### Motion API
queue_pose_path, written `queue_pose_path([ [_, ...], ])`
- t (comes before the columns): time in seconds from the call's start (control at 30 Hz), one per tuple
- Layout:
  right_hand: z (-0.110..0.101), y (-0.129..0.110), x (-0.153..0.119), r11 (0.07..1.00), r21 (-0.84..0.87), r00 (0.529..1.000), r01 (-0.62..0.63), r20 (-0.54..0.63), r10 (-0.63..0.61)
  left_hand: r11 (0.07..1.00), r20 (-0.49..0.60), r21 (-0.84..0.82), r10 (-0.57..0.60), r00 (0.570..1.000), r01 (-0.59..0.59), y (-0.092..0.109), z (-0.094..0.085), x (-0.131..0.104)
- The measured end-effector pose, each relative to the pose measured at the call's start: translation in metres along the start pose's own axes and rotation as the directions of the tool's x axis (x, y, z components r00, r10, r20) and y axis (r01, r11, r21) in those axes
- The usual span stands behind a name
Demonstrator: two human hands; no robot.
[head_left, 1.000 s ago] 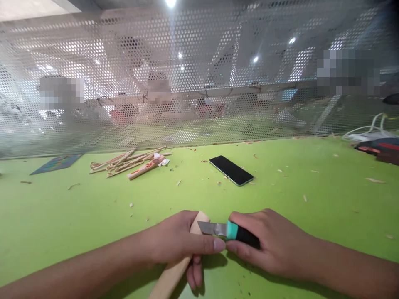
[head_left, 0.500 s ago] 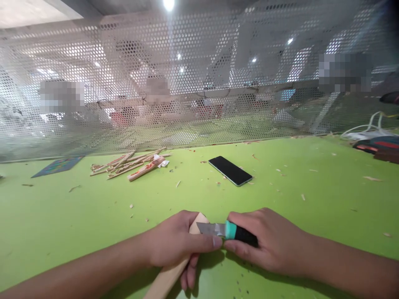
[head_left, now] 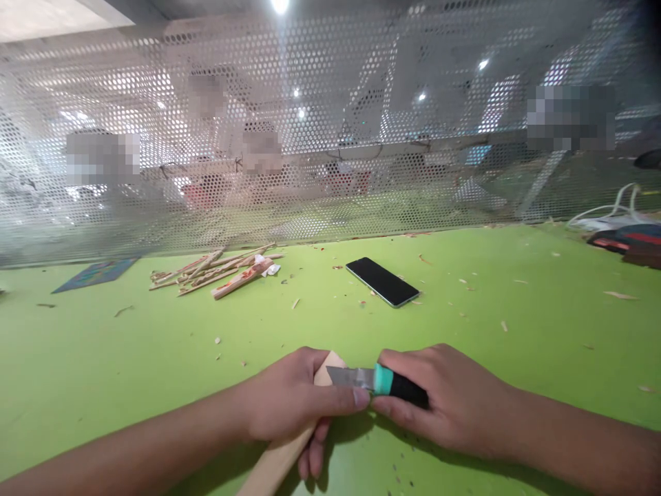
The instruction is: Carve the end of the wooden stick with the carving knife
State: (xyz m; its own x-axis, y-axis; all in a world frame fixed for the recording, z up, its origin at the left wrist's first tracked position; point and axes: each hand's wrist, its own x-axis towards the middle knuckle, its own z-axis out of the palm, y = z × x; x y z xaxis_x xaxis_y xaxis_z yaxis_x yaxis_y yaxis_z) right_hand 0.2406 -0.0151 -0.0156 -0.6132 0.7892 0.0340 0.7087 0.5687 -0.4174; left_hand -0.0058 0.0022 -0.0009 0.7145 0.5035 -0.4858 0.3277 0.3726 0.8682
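Note:
My left hand (head_left: 294, 396) is wrapped round a pale wooden stick (head_left: 276, 463), which slants from the bottom edge up to its angled tip. My right hand (head_left: 444, 399) grips a utility knife (head_left: 407, 391) with a black handle and a teal collar. The metal blade points left and lies across the stick near its tip. My left thumb extends along the lower side of the blade, its tip close to the knife's collar. The fingers of my left hand curl beneath the stick, partly hidden.
On the green table (head_left: 155, 358) lie a black phone (head_left: 382, 281), a pile of thin wooden sticks (head_left: 206, 270), a patterned card (head_left: 96, 274) and scattered shavings. A perforated metal screen (head_left: 320, 207) stands behind. White cables (head_left: 617, 207) and a dark tool are at the right.

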Motion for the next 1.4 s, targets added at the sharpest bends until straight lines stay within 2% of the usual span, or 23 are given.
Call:
queue_pose_path([
  [1.4,0.0007,0.0006,0.0008,1.000,-0.019,1.000,0.001,-0.009,-0.001,0.999,-0.019,0.031,-0.007,1.000,0.008,0.0016,0.0014,-0.0019],
])
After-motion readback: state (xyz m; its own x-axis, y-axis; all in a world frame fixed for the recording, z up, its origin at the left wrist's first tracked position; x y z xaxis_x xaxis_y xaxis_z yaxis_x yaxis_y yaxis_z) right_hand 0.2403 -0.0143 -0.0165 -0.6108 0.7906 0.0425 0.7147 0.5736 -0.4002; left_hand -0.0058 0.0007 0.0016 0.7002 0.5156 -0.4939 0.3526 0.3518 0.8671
